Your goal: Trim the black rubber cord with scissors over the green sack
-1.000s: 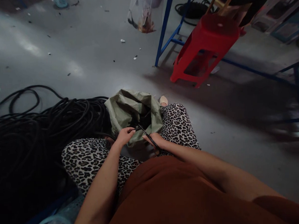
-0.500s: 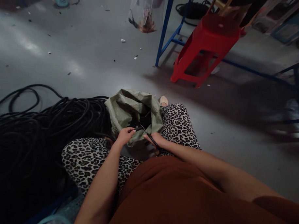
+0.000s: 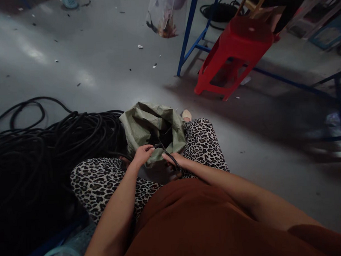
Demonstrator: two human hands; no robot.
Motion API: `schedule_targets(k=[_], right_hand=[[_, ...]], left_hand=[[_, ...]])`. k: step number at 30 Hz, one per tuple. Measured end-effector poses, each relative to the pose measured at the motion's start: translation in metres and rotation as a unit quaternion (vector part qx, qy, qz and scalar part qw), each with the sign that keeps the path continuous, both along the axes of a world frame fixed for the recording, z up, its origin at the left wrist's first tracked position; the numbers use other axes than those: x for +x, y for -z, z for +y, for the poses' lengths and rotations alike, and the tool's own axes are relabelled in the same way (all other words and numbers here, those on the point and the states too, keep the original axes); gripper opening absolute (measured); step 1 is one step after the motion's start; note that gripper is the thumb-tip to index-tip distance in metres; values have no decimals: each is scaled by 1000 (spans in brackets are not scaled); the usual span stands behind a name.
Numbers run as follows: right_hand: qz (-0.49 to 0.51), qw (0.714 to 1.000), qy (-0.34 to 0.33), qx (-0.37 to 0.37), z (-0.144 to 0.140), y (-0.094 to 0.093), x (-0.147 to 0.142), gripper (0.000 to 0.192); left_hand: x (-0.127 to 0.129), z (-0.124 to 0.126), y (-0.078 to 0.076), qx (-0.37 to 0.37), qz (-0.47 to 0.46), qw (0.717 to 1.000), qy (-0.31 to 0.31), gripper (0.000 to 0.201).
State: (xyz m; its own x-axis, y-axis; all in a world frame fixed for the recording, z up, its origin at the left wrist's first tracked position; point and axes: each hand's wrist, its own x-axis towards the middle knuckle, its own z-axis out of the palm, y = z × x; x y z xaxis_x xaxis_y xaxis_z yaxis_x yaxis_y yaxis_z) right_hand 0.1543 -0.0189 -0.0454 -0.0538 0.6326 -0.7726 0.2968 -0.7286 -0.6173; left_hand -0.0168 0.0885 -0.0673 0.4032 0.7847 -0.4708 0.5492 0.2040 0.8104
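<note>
Head view picks out a thin black cable (image 3: 168, 155) over the lap, at the green sack (image 3: 148, 125) mouth. Right hand (image 3: 175, 160) grips it; left hand (image 3: 142, 154) pinches its far end. Sack contents are too dark to read. Black cable pile (image 3: 48, 147) lies left.

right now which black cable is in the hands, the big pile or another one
Not the big pile on the floor: a separate thin black cable, running between the left hand and right hand over the green sack.

Leopard-print trousers (image 3: 105, 182), rust-brown top (image 3: 196, 224) — a dull green woven sack (image 3: 142, 123), black cable coils (image 3: 48, 147), a red plastic stool (image 3: 235, 51), blue frame legs (image 3: 187, 34) on grey floor (image 3: 72, 53).
</note>
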Motion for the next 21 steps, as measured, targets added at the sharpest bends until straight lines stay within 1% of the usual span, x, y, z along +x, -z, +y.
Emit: schedule_targets(k=[3, 8, 13, 16, 21], right_hand=[[6, 1000, 6, 0, 0, 4, 0, 64], [5, 1000, -6, 13, 0, 7, 0, 63], [-10, 999, -30, 28, 0, -1, 0, 61], [-15, 999, -33, 28, 1, -6, 0, 60], [-19, 999, -35, 19, 1, -2, 0, 61]], left_hand=[[1, 0, -1, -4, 4, 1000, 2, 34], [2, -1, -6, -5, 2, 1000, -6, 33], [3, -1, -7, -13, -4, 1000, -21, 36], [3, -1, -8, -15, -13, 1000, -23, 37], [3, -1, -6, -27, -11, 999, -21, 35]])
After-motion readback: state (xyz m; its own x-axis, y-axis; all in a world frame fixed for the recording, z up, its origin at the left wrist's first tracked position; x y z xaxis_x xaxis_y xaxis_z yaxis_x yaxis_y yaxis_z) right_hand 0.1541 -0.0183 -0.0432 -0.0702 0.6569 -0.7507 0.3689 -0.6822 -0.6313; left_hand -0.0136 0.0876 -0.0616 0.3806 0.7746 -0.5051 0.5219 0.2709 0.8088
